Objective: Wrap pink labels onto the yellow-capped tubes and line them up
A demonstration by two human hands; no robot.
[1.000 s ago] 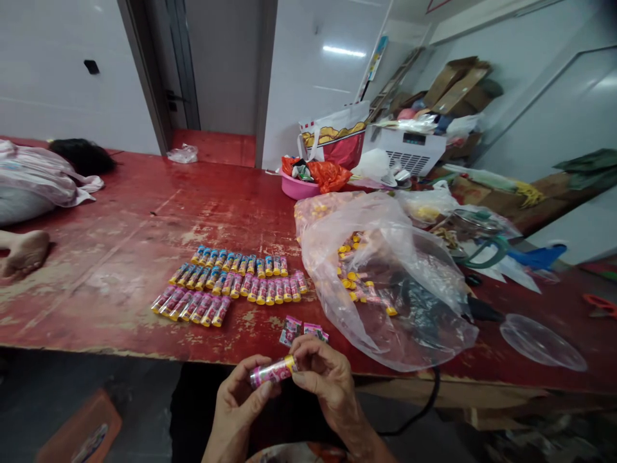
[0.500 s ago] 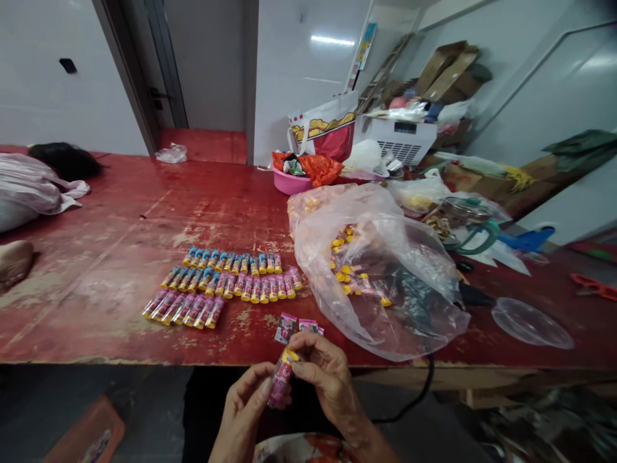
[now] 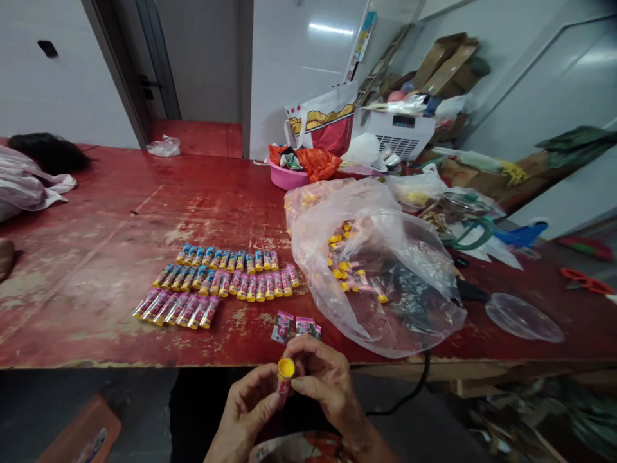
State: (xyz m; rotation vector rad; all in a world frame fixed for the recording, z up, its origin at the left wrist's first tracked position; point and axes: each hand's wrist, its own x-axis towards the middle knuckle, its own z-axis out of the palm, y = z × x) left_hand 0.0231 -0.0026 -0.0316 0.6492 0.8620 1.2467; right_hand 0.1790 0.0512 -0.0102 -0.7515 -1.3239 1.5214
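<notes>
A small pink-labelled tube with a yellow end point(image 3: 285, 373) is held just off the table's near edge, its round yellow end tilted up toward me. My left hand point(image 3: 245, 405) grips it from the left, thumb and fingers closed about its lower part. From the other side my right hand point(image 3: 325, 379) pinches near the yellow end, thumb against the tube. Just beyond my hands lie pink printed sachets point(image 3: 283, 326) on the table. Similar tubes point(image 3: 260, 286) lie in rows to the left, some with blue tops and some with pink.
A large clear plastic bag point(image 3: 318, 257) of yellow-ended tubes lies open at right on the red table point(image 3: 106, 257). Behind it are a pink basin point(image 3: 288, 179) and a printed shopping bag point(image 3: 328, 122). A clear lid point(image 3: 523, 316) and red-handled scissors point(image 3: 585, 281) lie far right. Someone lies at far left.
The tube has tipped so its yellow end faces me, where before its printed side showed. Both hands stay on it. The view has shifted slightly to the right.
</notes>
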